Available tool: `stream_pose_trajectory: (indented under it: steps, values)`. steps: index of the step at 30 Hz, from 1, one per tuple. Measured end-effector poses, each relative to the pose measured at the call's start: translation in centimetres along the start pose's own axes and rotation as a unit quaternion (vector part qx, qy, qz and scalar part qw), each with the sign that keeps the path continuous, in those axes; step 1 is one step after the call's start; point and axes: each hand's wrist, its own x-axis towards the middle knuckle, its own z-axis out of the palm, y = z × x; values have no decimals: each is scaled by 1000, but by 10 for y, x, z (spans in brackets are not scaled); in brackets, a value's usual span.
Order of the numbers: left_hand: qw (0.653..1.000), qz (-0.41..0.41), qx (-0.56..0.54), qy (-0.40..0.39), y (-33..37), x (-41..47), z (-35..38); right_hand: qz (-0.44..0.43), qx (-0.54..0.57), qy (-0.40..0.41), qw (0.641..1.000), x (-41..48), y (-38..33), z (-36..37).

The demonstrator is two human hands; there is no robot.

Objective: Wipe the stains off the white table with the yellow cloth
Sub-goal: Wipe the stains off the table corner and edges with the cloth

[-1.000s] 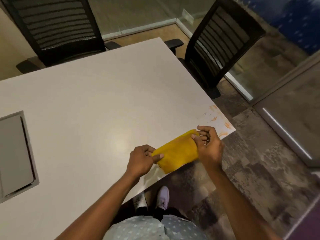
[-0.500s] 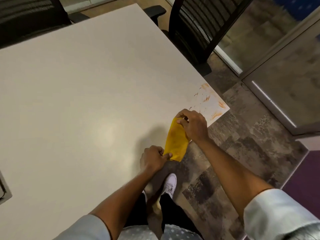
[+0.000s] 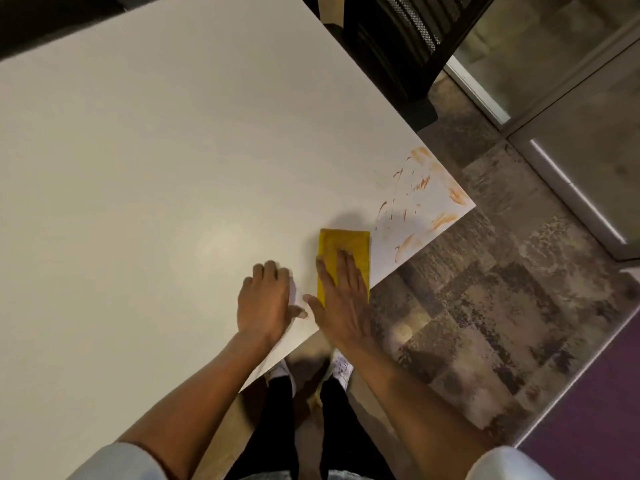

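The yellow cloth (image 3: 346,245), folded into a narrow rectangle, lies flat on the white table (image 3: 156,168) near its front edge. My right hand (image 3: 341,299) rests flat on the cloth's near half, fingers stretched out and pressing down. My left hand (image 3: 266,299) lies palm down on the bare table just left of the cloth, holding nothing, its thumb near my right thumb. Orange-brown stains (image 3: 415,202) streak the table's corner, to the right of and beyond the cloth, untouched by it.
A black mesh office chair (image 3: 398,46) stands at the table's far right side. Patterned carpet (image 3: 502,306) lies beyond the table corner, with a glass wall and its metal frame (image 3: 571,133) at the right. My legs and white shoes (image 3: 341,368) are below the table edge.
Both hands held the cloth in the air over the table edge; now it lies flat on the table. My left hand has let go, and my right hand presses on it.
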Motion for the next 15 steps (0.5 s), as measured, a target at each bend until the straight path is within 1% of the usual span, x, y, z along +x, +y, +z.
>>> stream_pose_trajectory:
  steps: [1,2,5,8,10,12,15]
  values:
    - [1000,10,1,19,-3,-1,0,-7,-12,5,1000,-4,0,5]
    - [1000,22,-14,15,-7,-1,2,-17,-16,12,1000,-9,2,9]
    - [995,74,-42,-53,-13,0,13,-67,-14,9,998,-17,23,19]
    - [992,94,-43,-70,-17,1,24,-101,-42,13,994,-5,54,19]
    - [992,90,-39,-78,-16,3,27,-81,-51,17,995,13,62,15]
    - [992,87,-40,-79,-13,5,30,-41,-55,17,998,30,60,9]
    - [990,96,-79,-67,-8,8,35,-11,-64,25,998,29,52,5]
